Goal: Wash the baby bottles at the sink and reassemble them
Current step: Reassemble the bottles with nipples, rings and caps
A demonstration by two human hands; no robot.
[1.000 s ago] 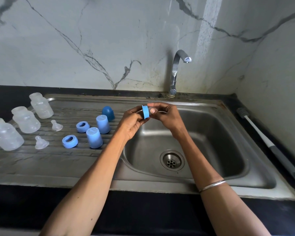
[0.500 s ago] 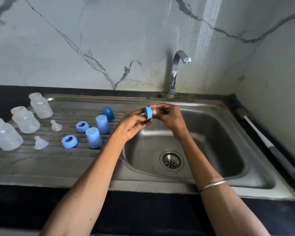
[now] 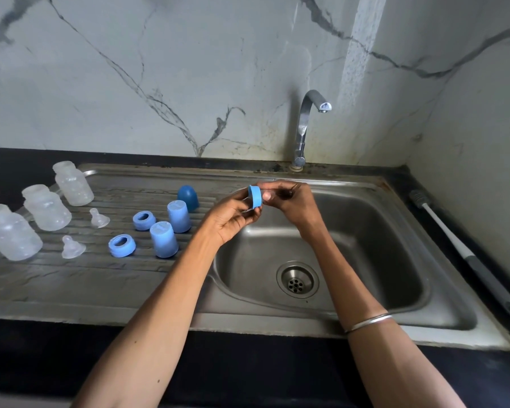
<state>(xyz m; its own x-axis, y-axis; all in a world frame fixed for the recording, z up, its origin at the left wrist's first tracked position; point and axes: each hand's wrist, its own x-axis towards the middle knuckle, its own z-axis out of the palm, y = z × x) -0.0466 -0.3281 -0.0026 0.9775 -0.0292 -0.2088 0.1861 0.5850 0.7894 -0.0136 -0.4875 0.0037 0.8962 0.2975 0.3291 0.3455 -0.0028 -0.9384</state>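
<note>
- Both forearms reach in over the front rim of the sink [image 3: 424, 334]; a thin bangle [image 3: 368, 321] sits on the right wrist.
- Left hand [image 3: 233, 214]: fingers curled, thumb and fingertips pinching the blue screw ring [image 3: 255, 195] by its rim. Ring held on edge above the basin, its axis roughly level and running toward the right hand.
- Right hand [image 3: 292, 206]: fingers curled at the ring's open right face, thumb tip touching it. It seems to pinch something small and clear there, probably a teat; too hidden to confirm.
- Key relation: the ring's bore faces the right fingers directly, hands touching across it. Judgement: the step is seating a teat into the ring, so the right hand does the pushing or pulling along that level axis while the left only steadies.
- Left of the left fingers, near to far on the drainboard [image 3: 71, 284]: two blue caps [image 3: 164, 240] standing, a dark blue dome cap [image 3: 188, 197] behind them.
- Further left: two loose blue rings [image 3: 122, 245], two clear teats [image 3: 71, 248], three clear bottle bodies [image 3: 46, 208].
- Right of the right fingers, well apart: bottle brush [image 3: 460, 248] on the dark counter.
- Beyond the hands: tap [image 3: 305, 125], no water visible.
- Judgement: reassembly is at an early stage; no bottle is assembled.
</note>
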